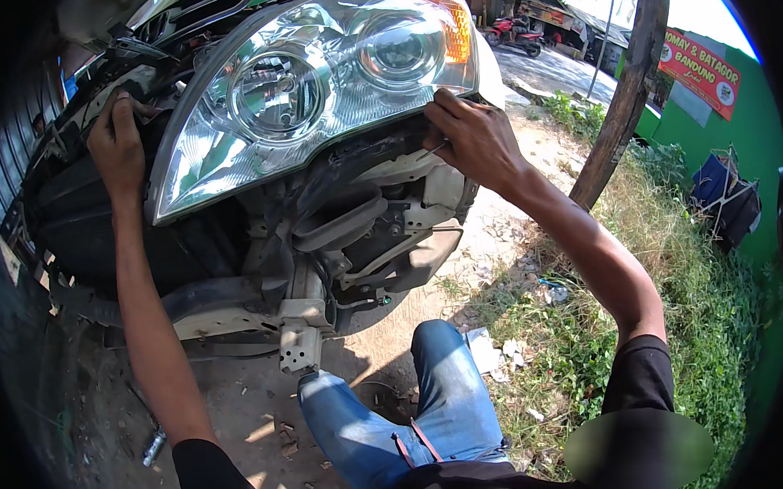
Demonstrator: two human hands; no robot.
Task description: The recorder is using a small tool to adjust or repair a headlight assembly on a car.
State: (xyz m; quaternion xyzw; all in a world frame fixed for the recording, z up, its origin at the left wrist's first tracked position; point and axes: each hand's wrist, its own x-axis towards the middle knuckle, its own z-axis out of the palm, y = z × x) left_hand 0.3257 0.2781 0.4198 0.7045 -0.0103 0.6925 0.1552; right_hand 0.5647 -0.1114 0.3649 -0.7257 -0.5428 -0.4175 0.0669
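A large clear car headlight point(315, 99) with an orange corner lens fills the upper middle, tilted at the front of a car with its bumper off. My right hand point(479, 144) is closed at the headlight's lower right edge, fingers curled under the rim. A thin metal rod or wire shows beside those fingers; whether they hold it I cannot tell. On the left, my left hand point(118, 151) reaches up beside the headlight's inner edge, fingers pressed together near the dark front panel. What they pinch is hidden.
Under the headlight lie a grey duct point(342, 219), brackets and a metal beam end point(300, 346). A metal tool point(154, 449) lies on the ground at lower left. A tree trunk point(625, 94), grass and a green wall point(737, 159) stand at right; a red motorcycle point(518, 34) is farther back.
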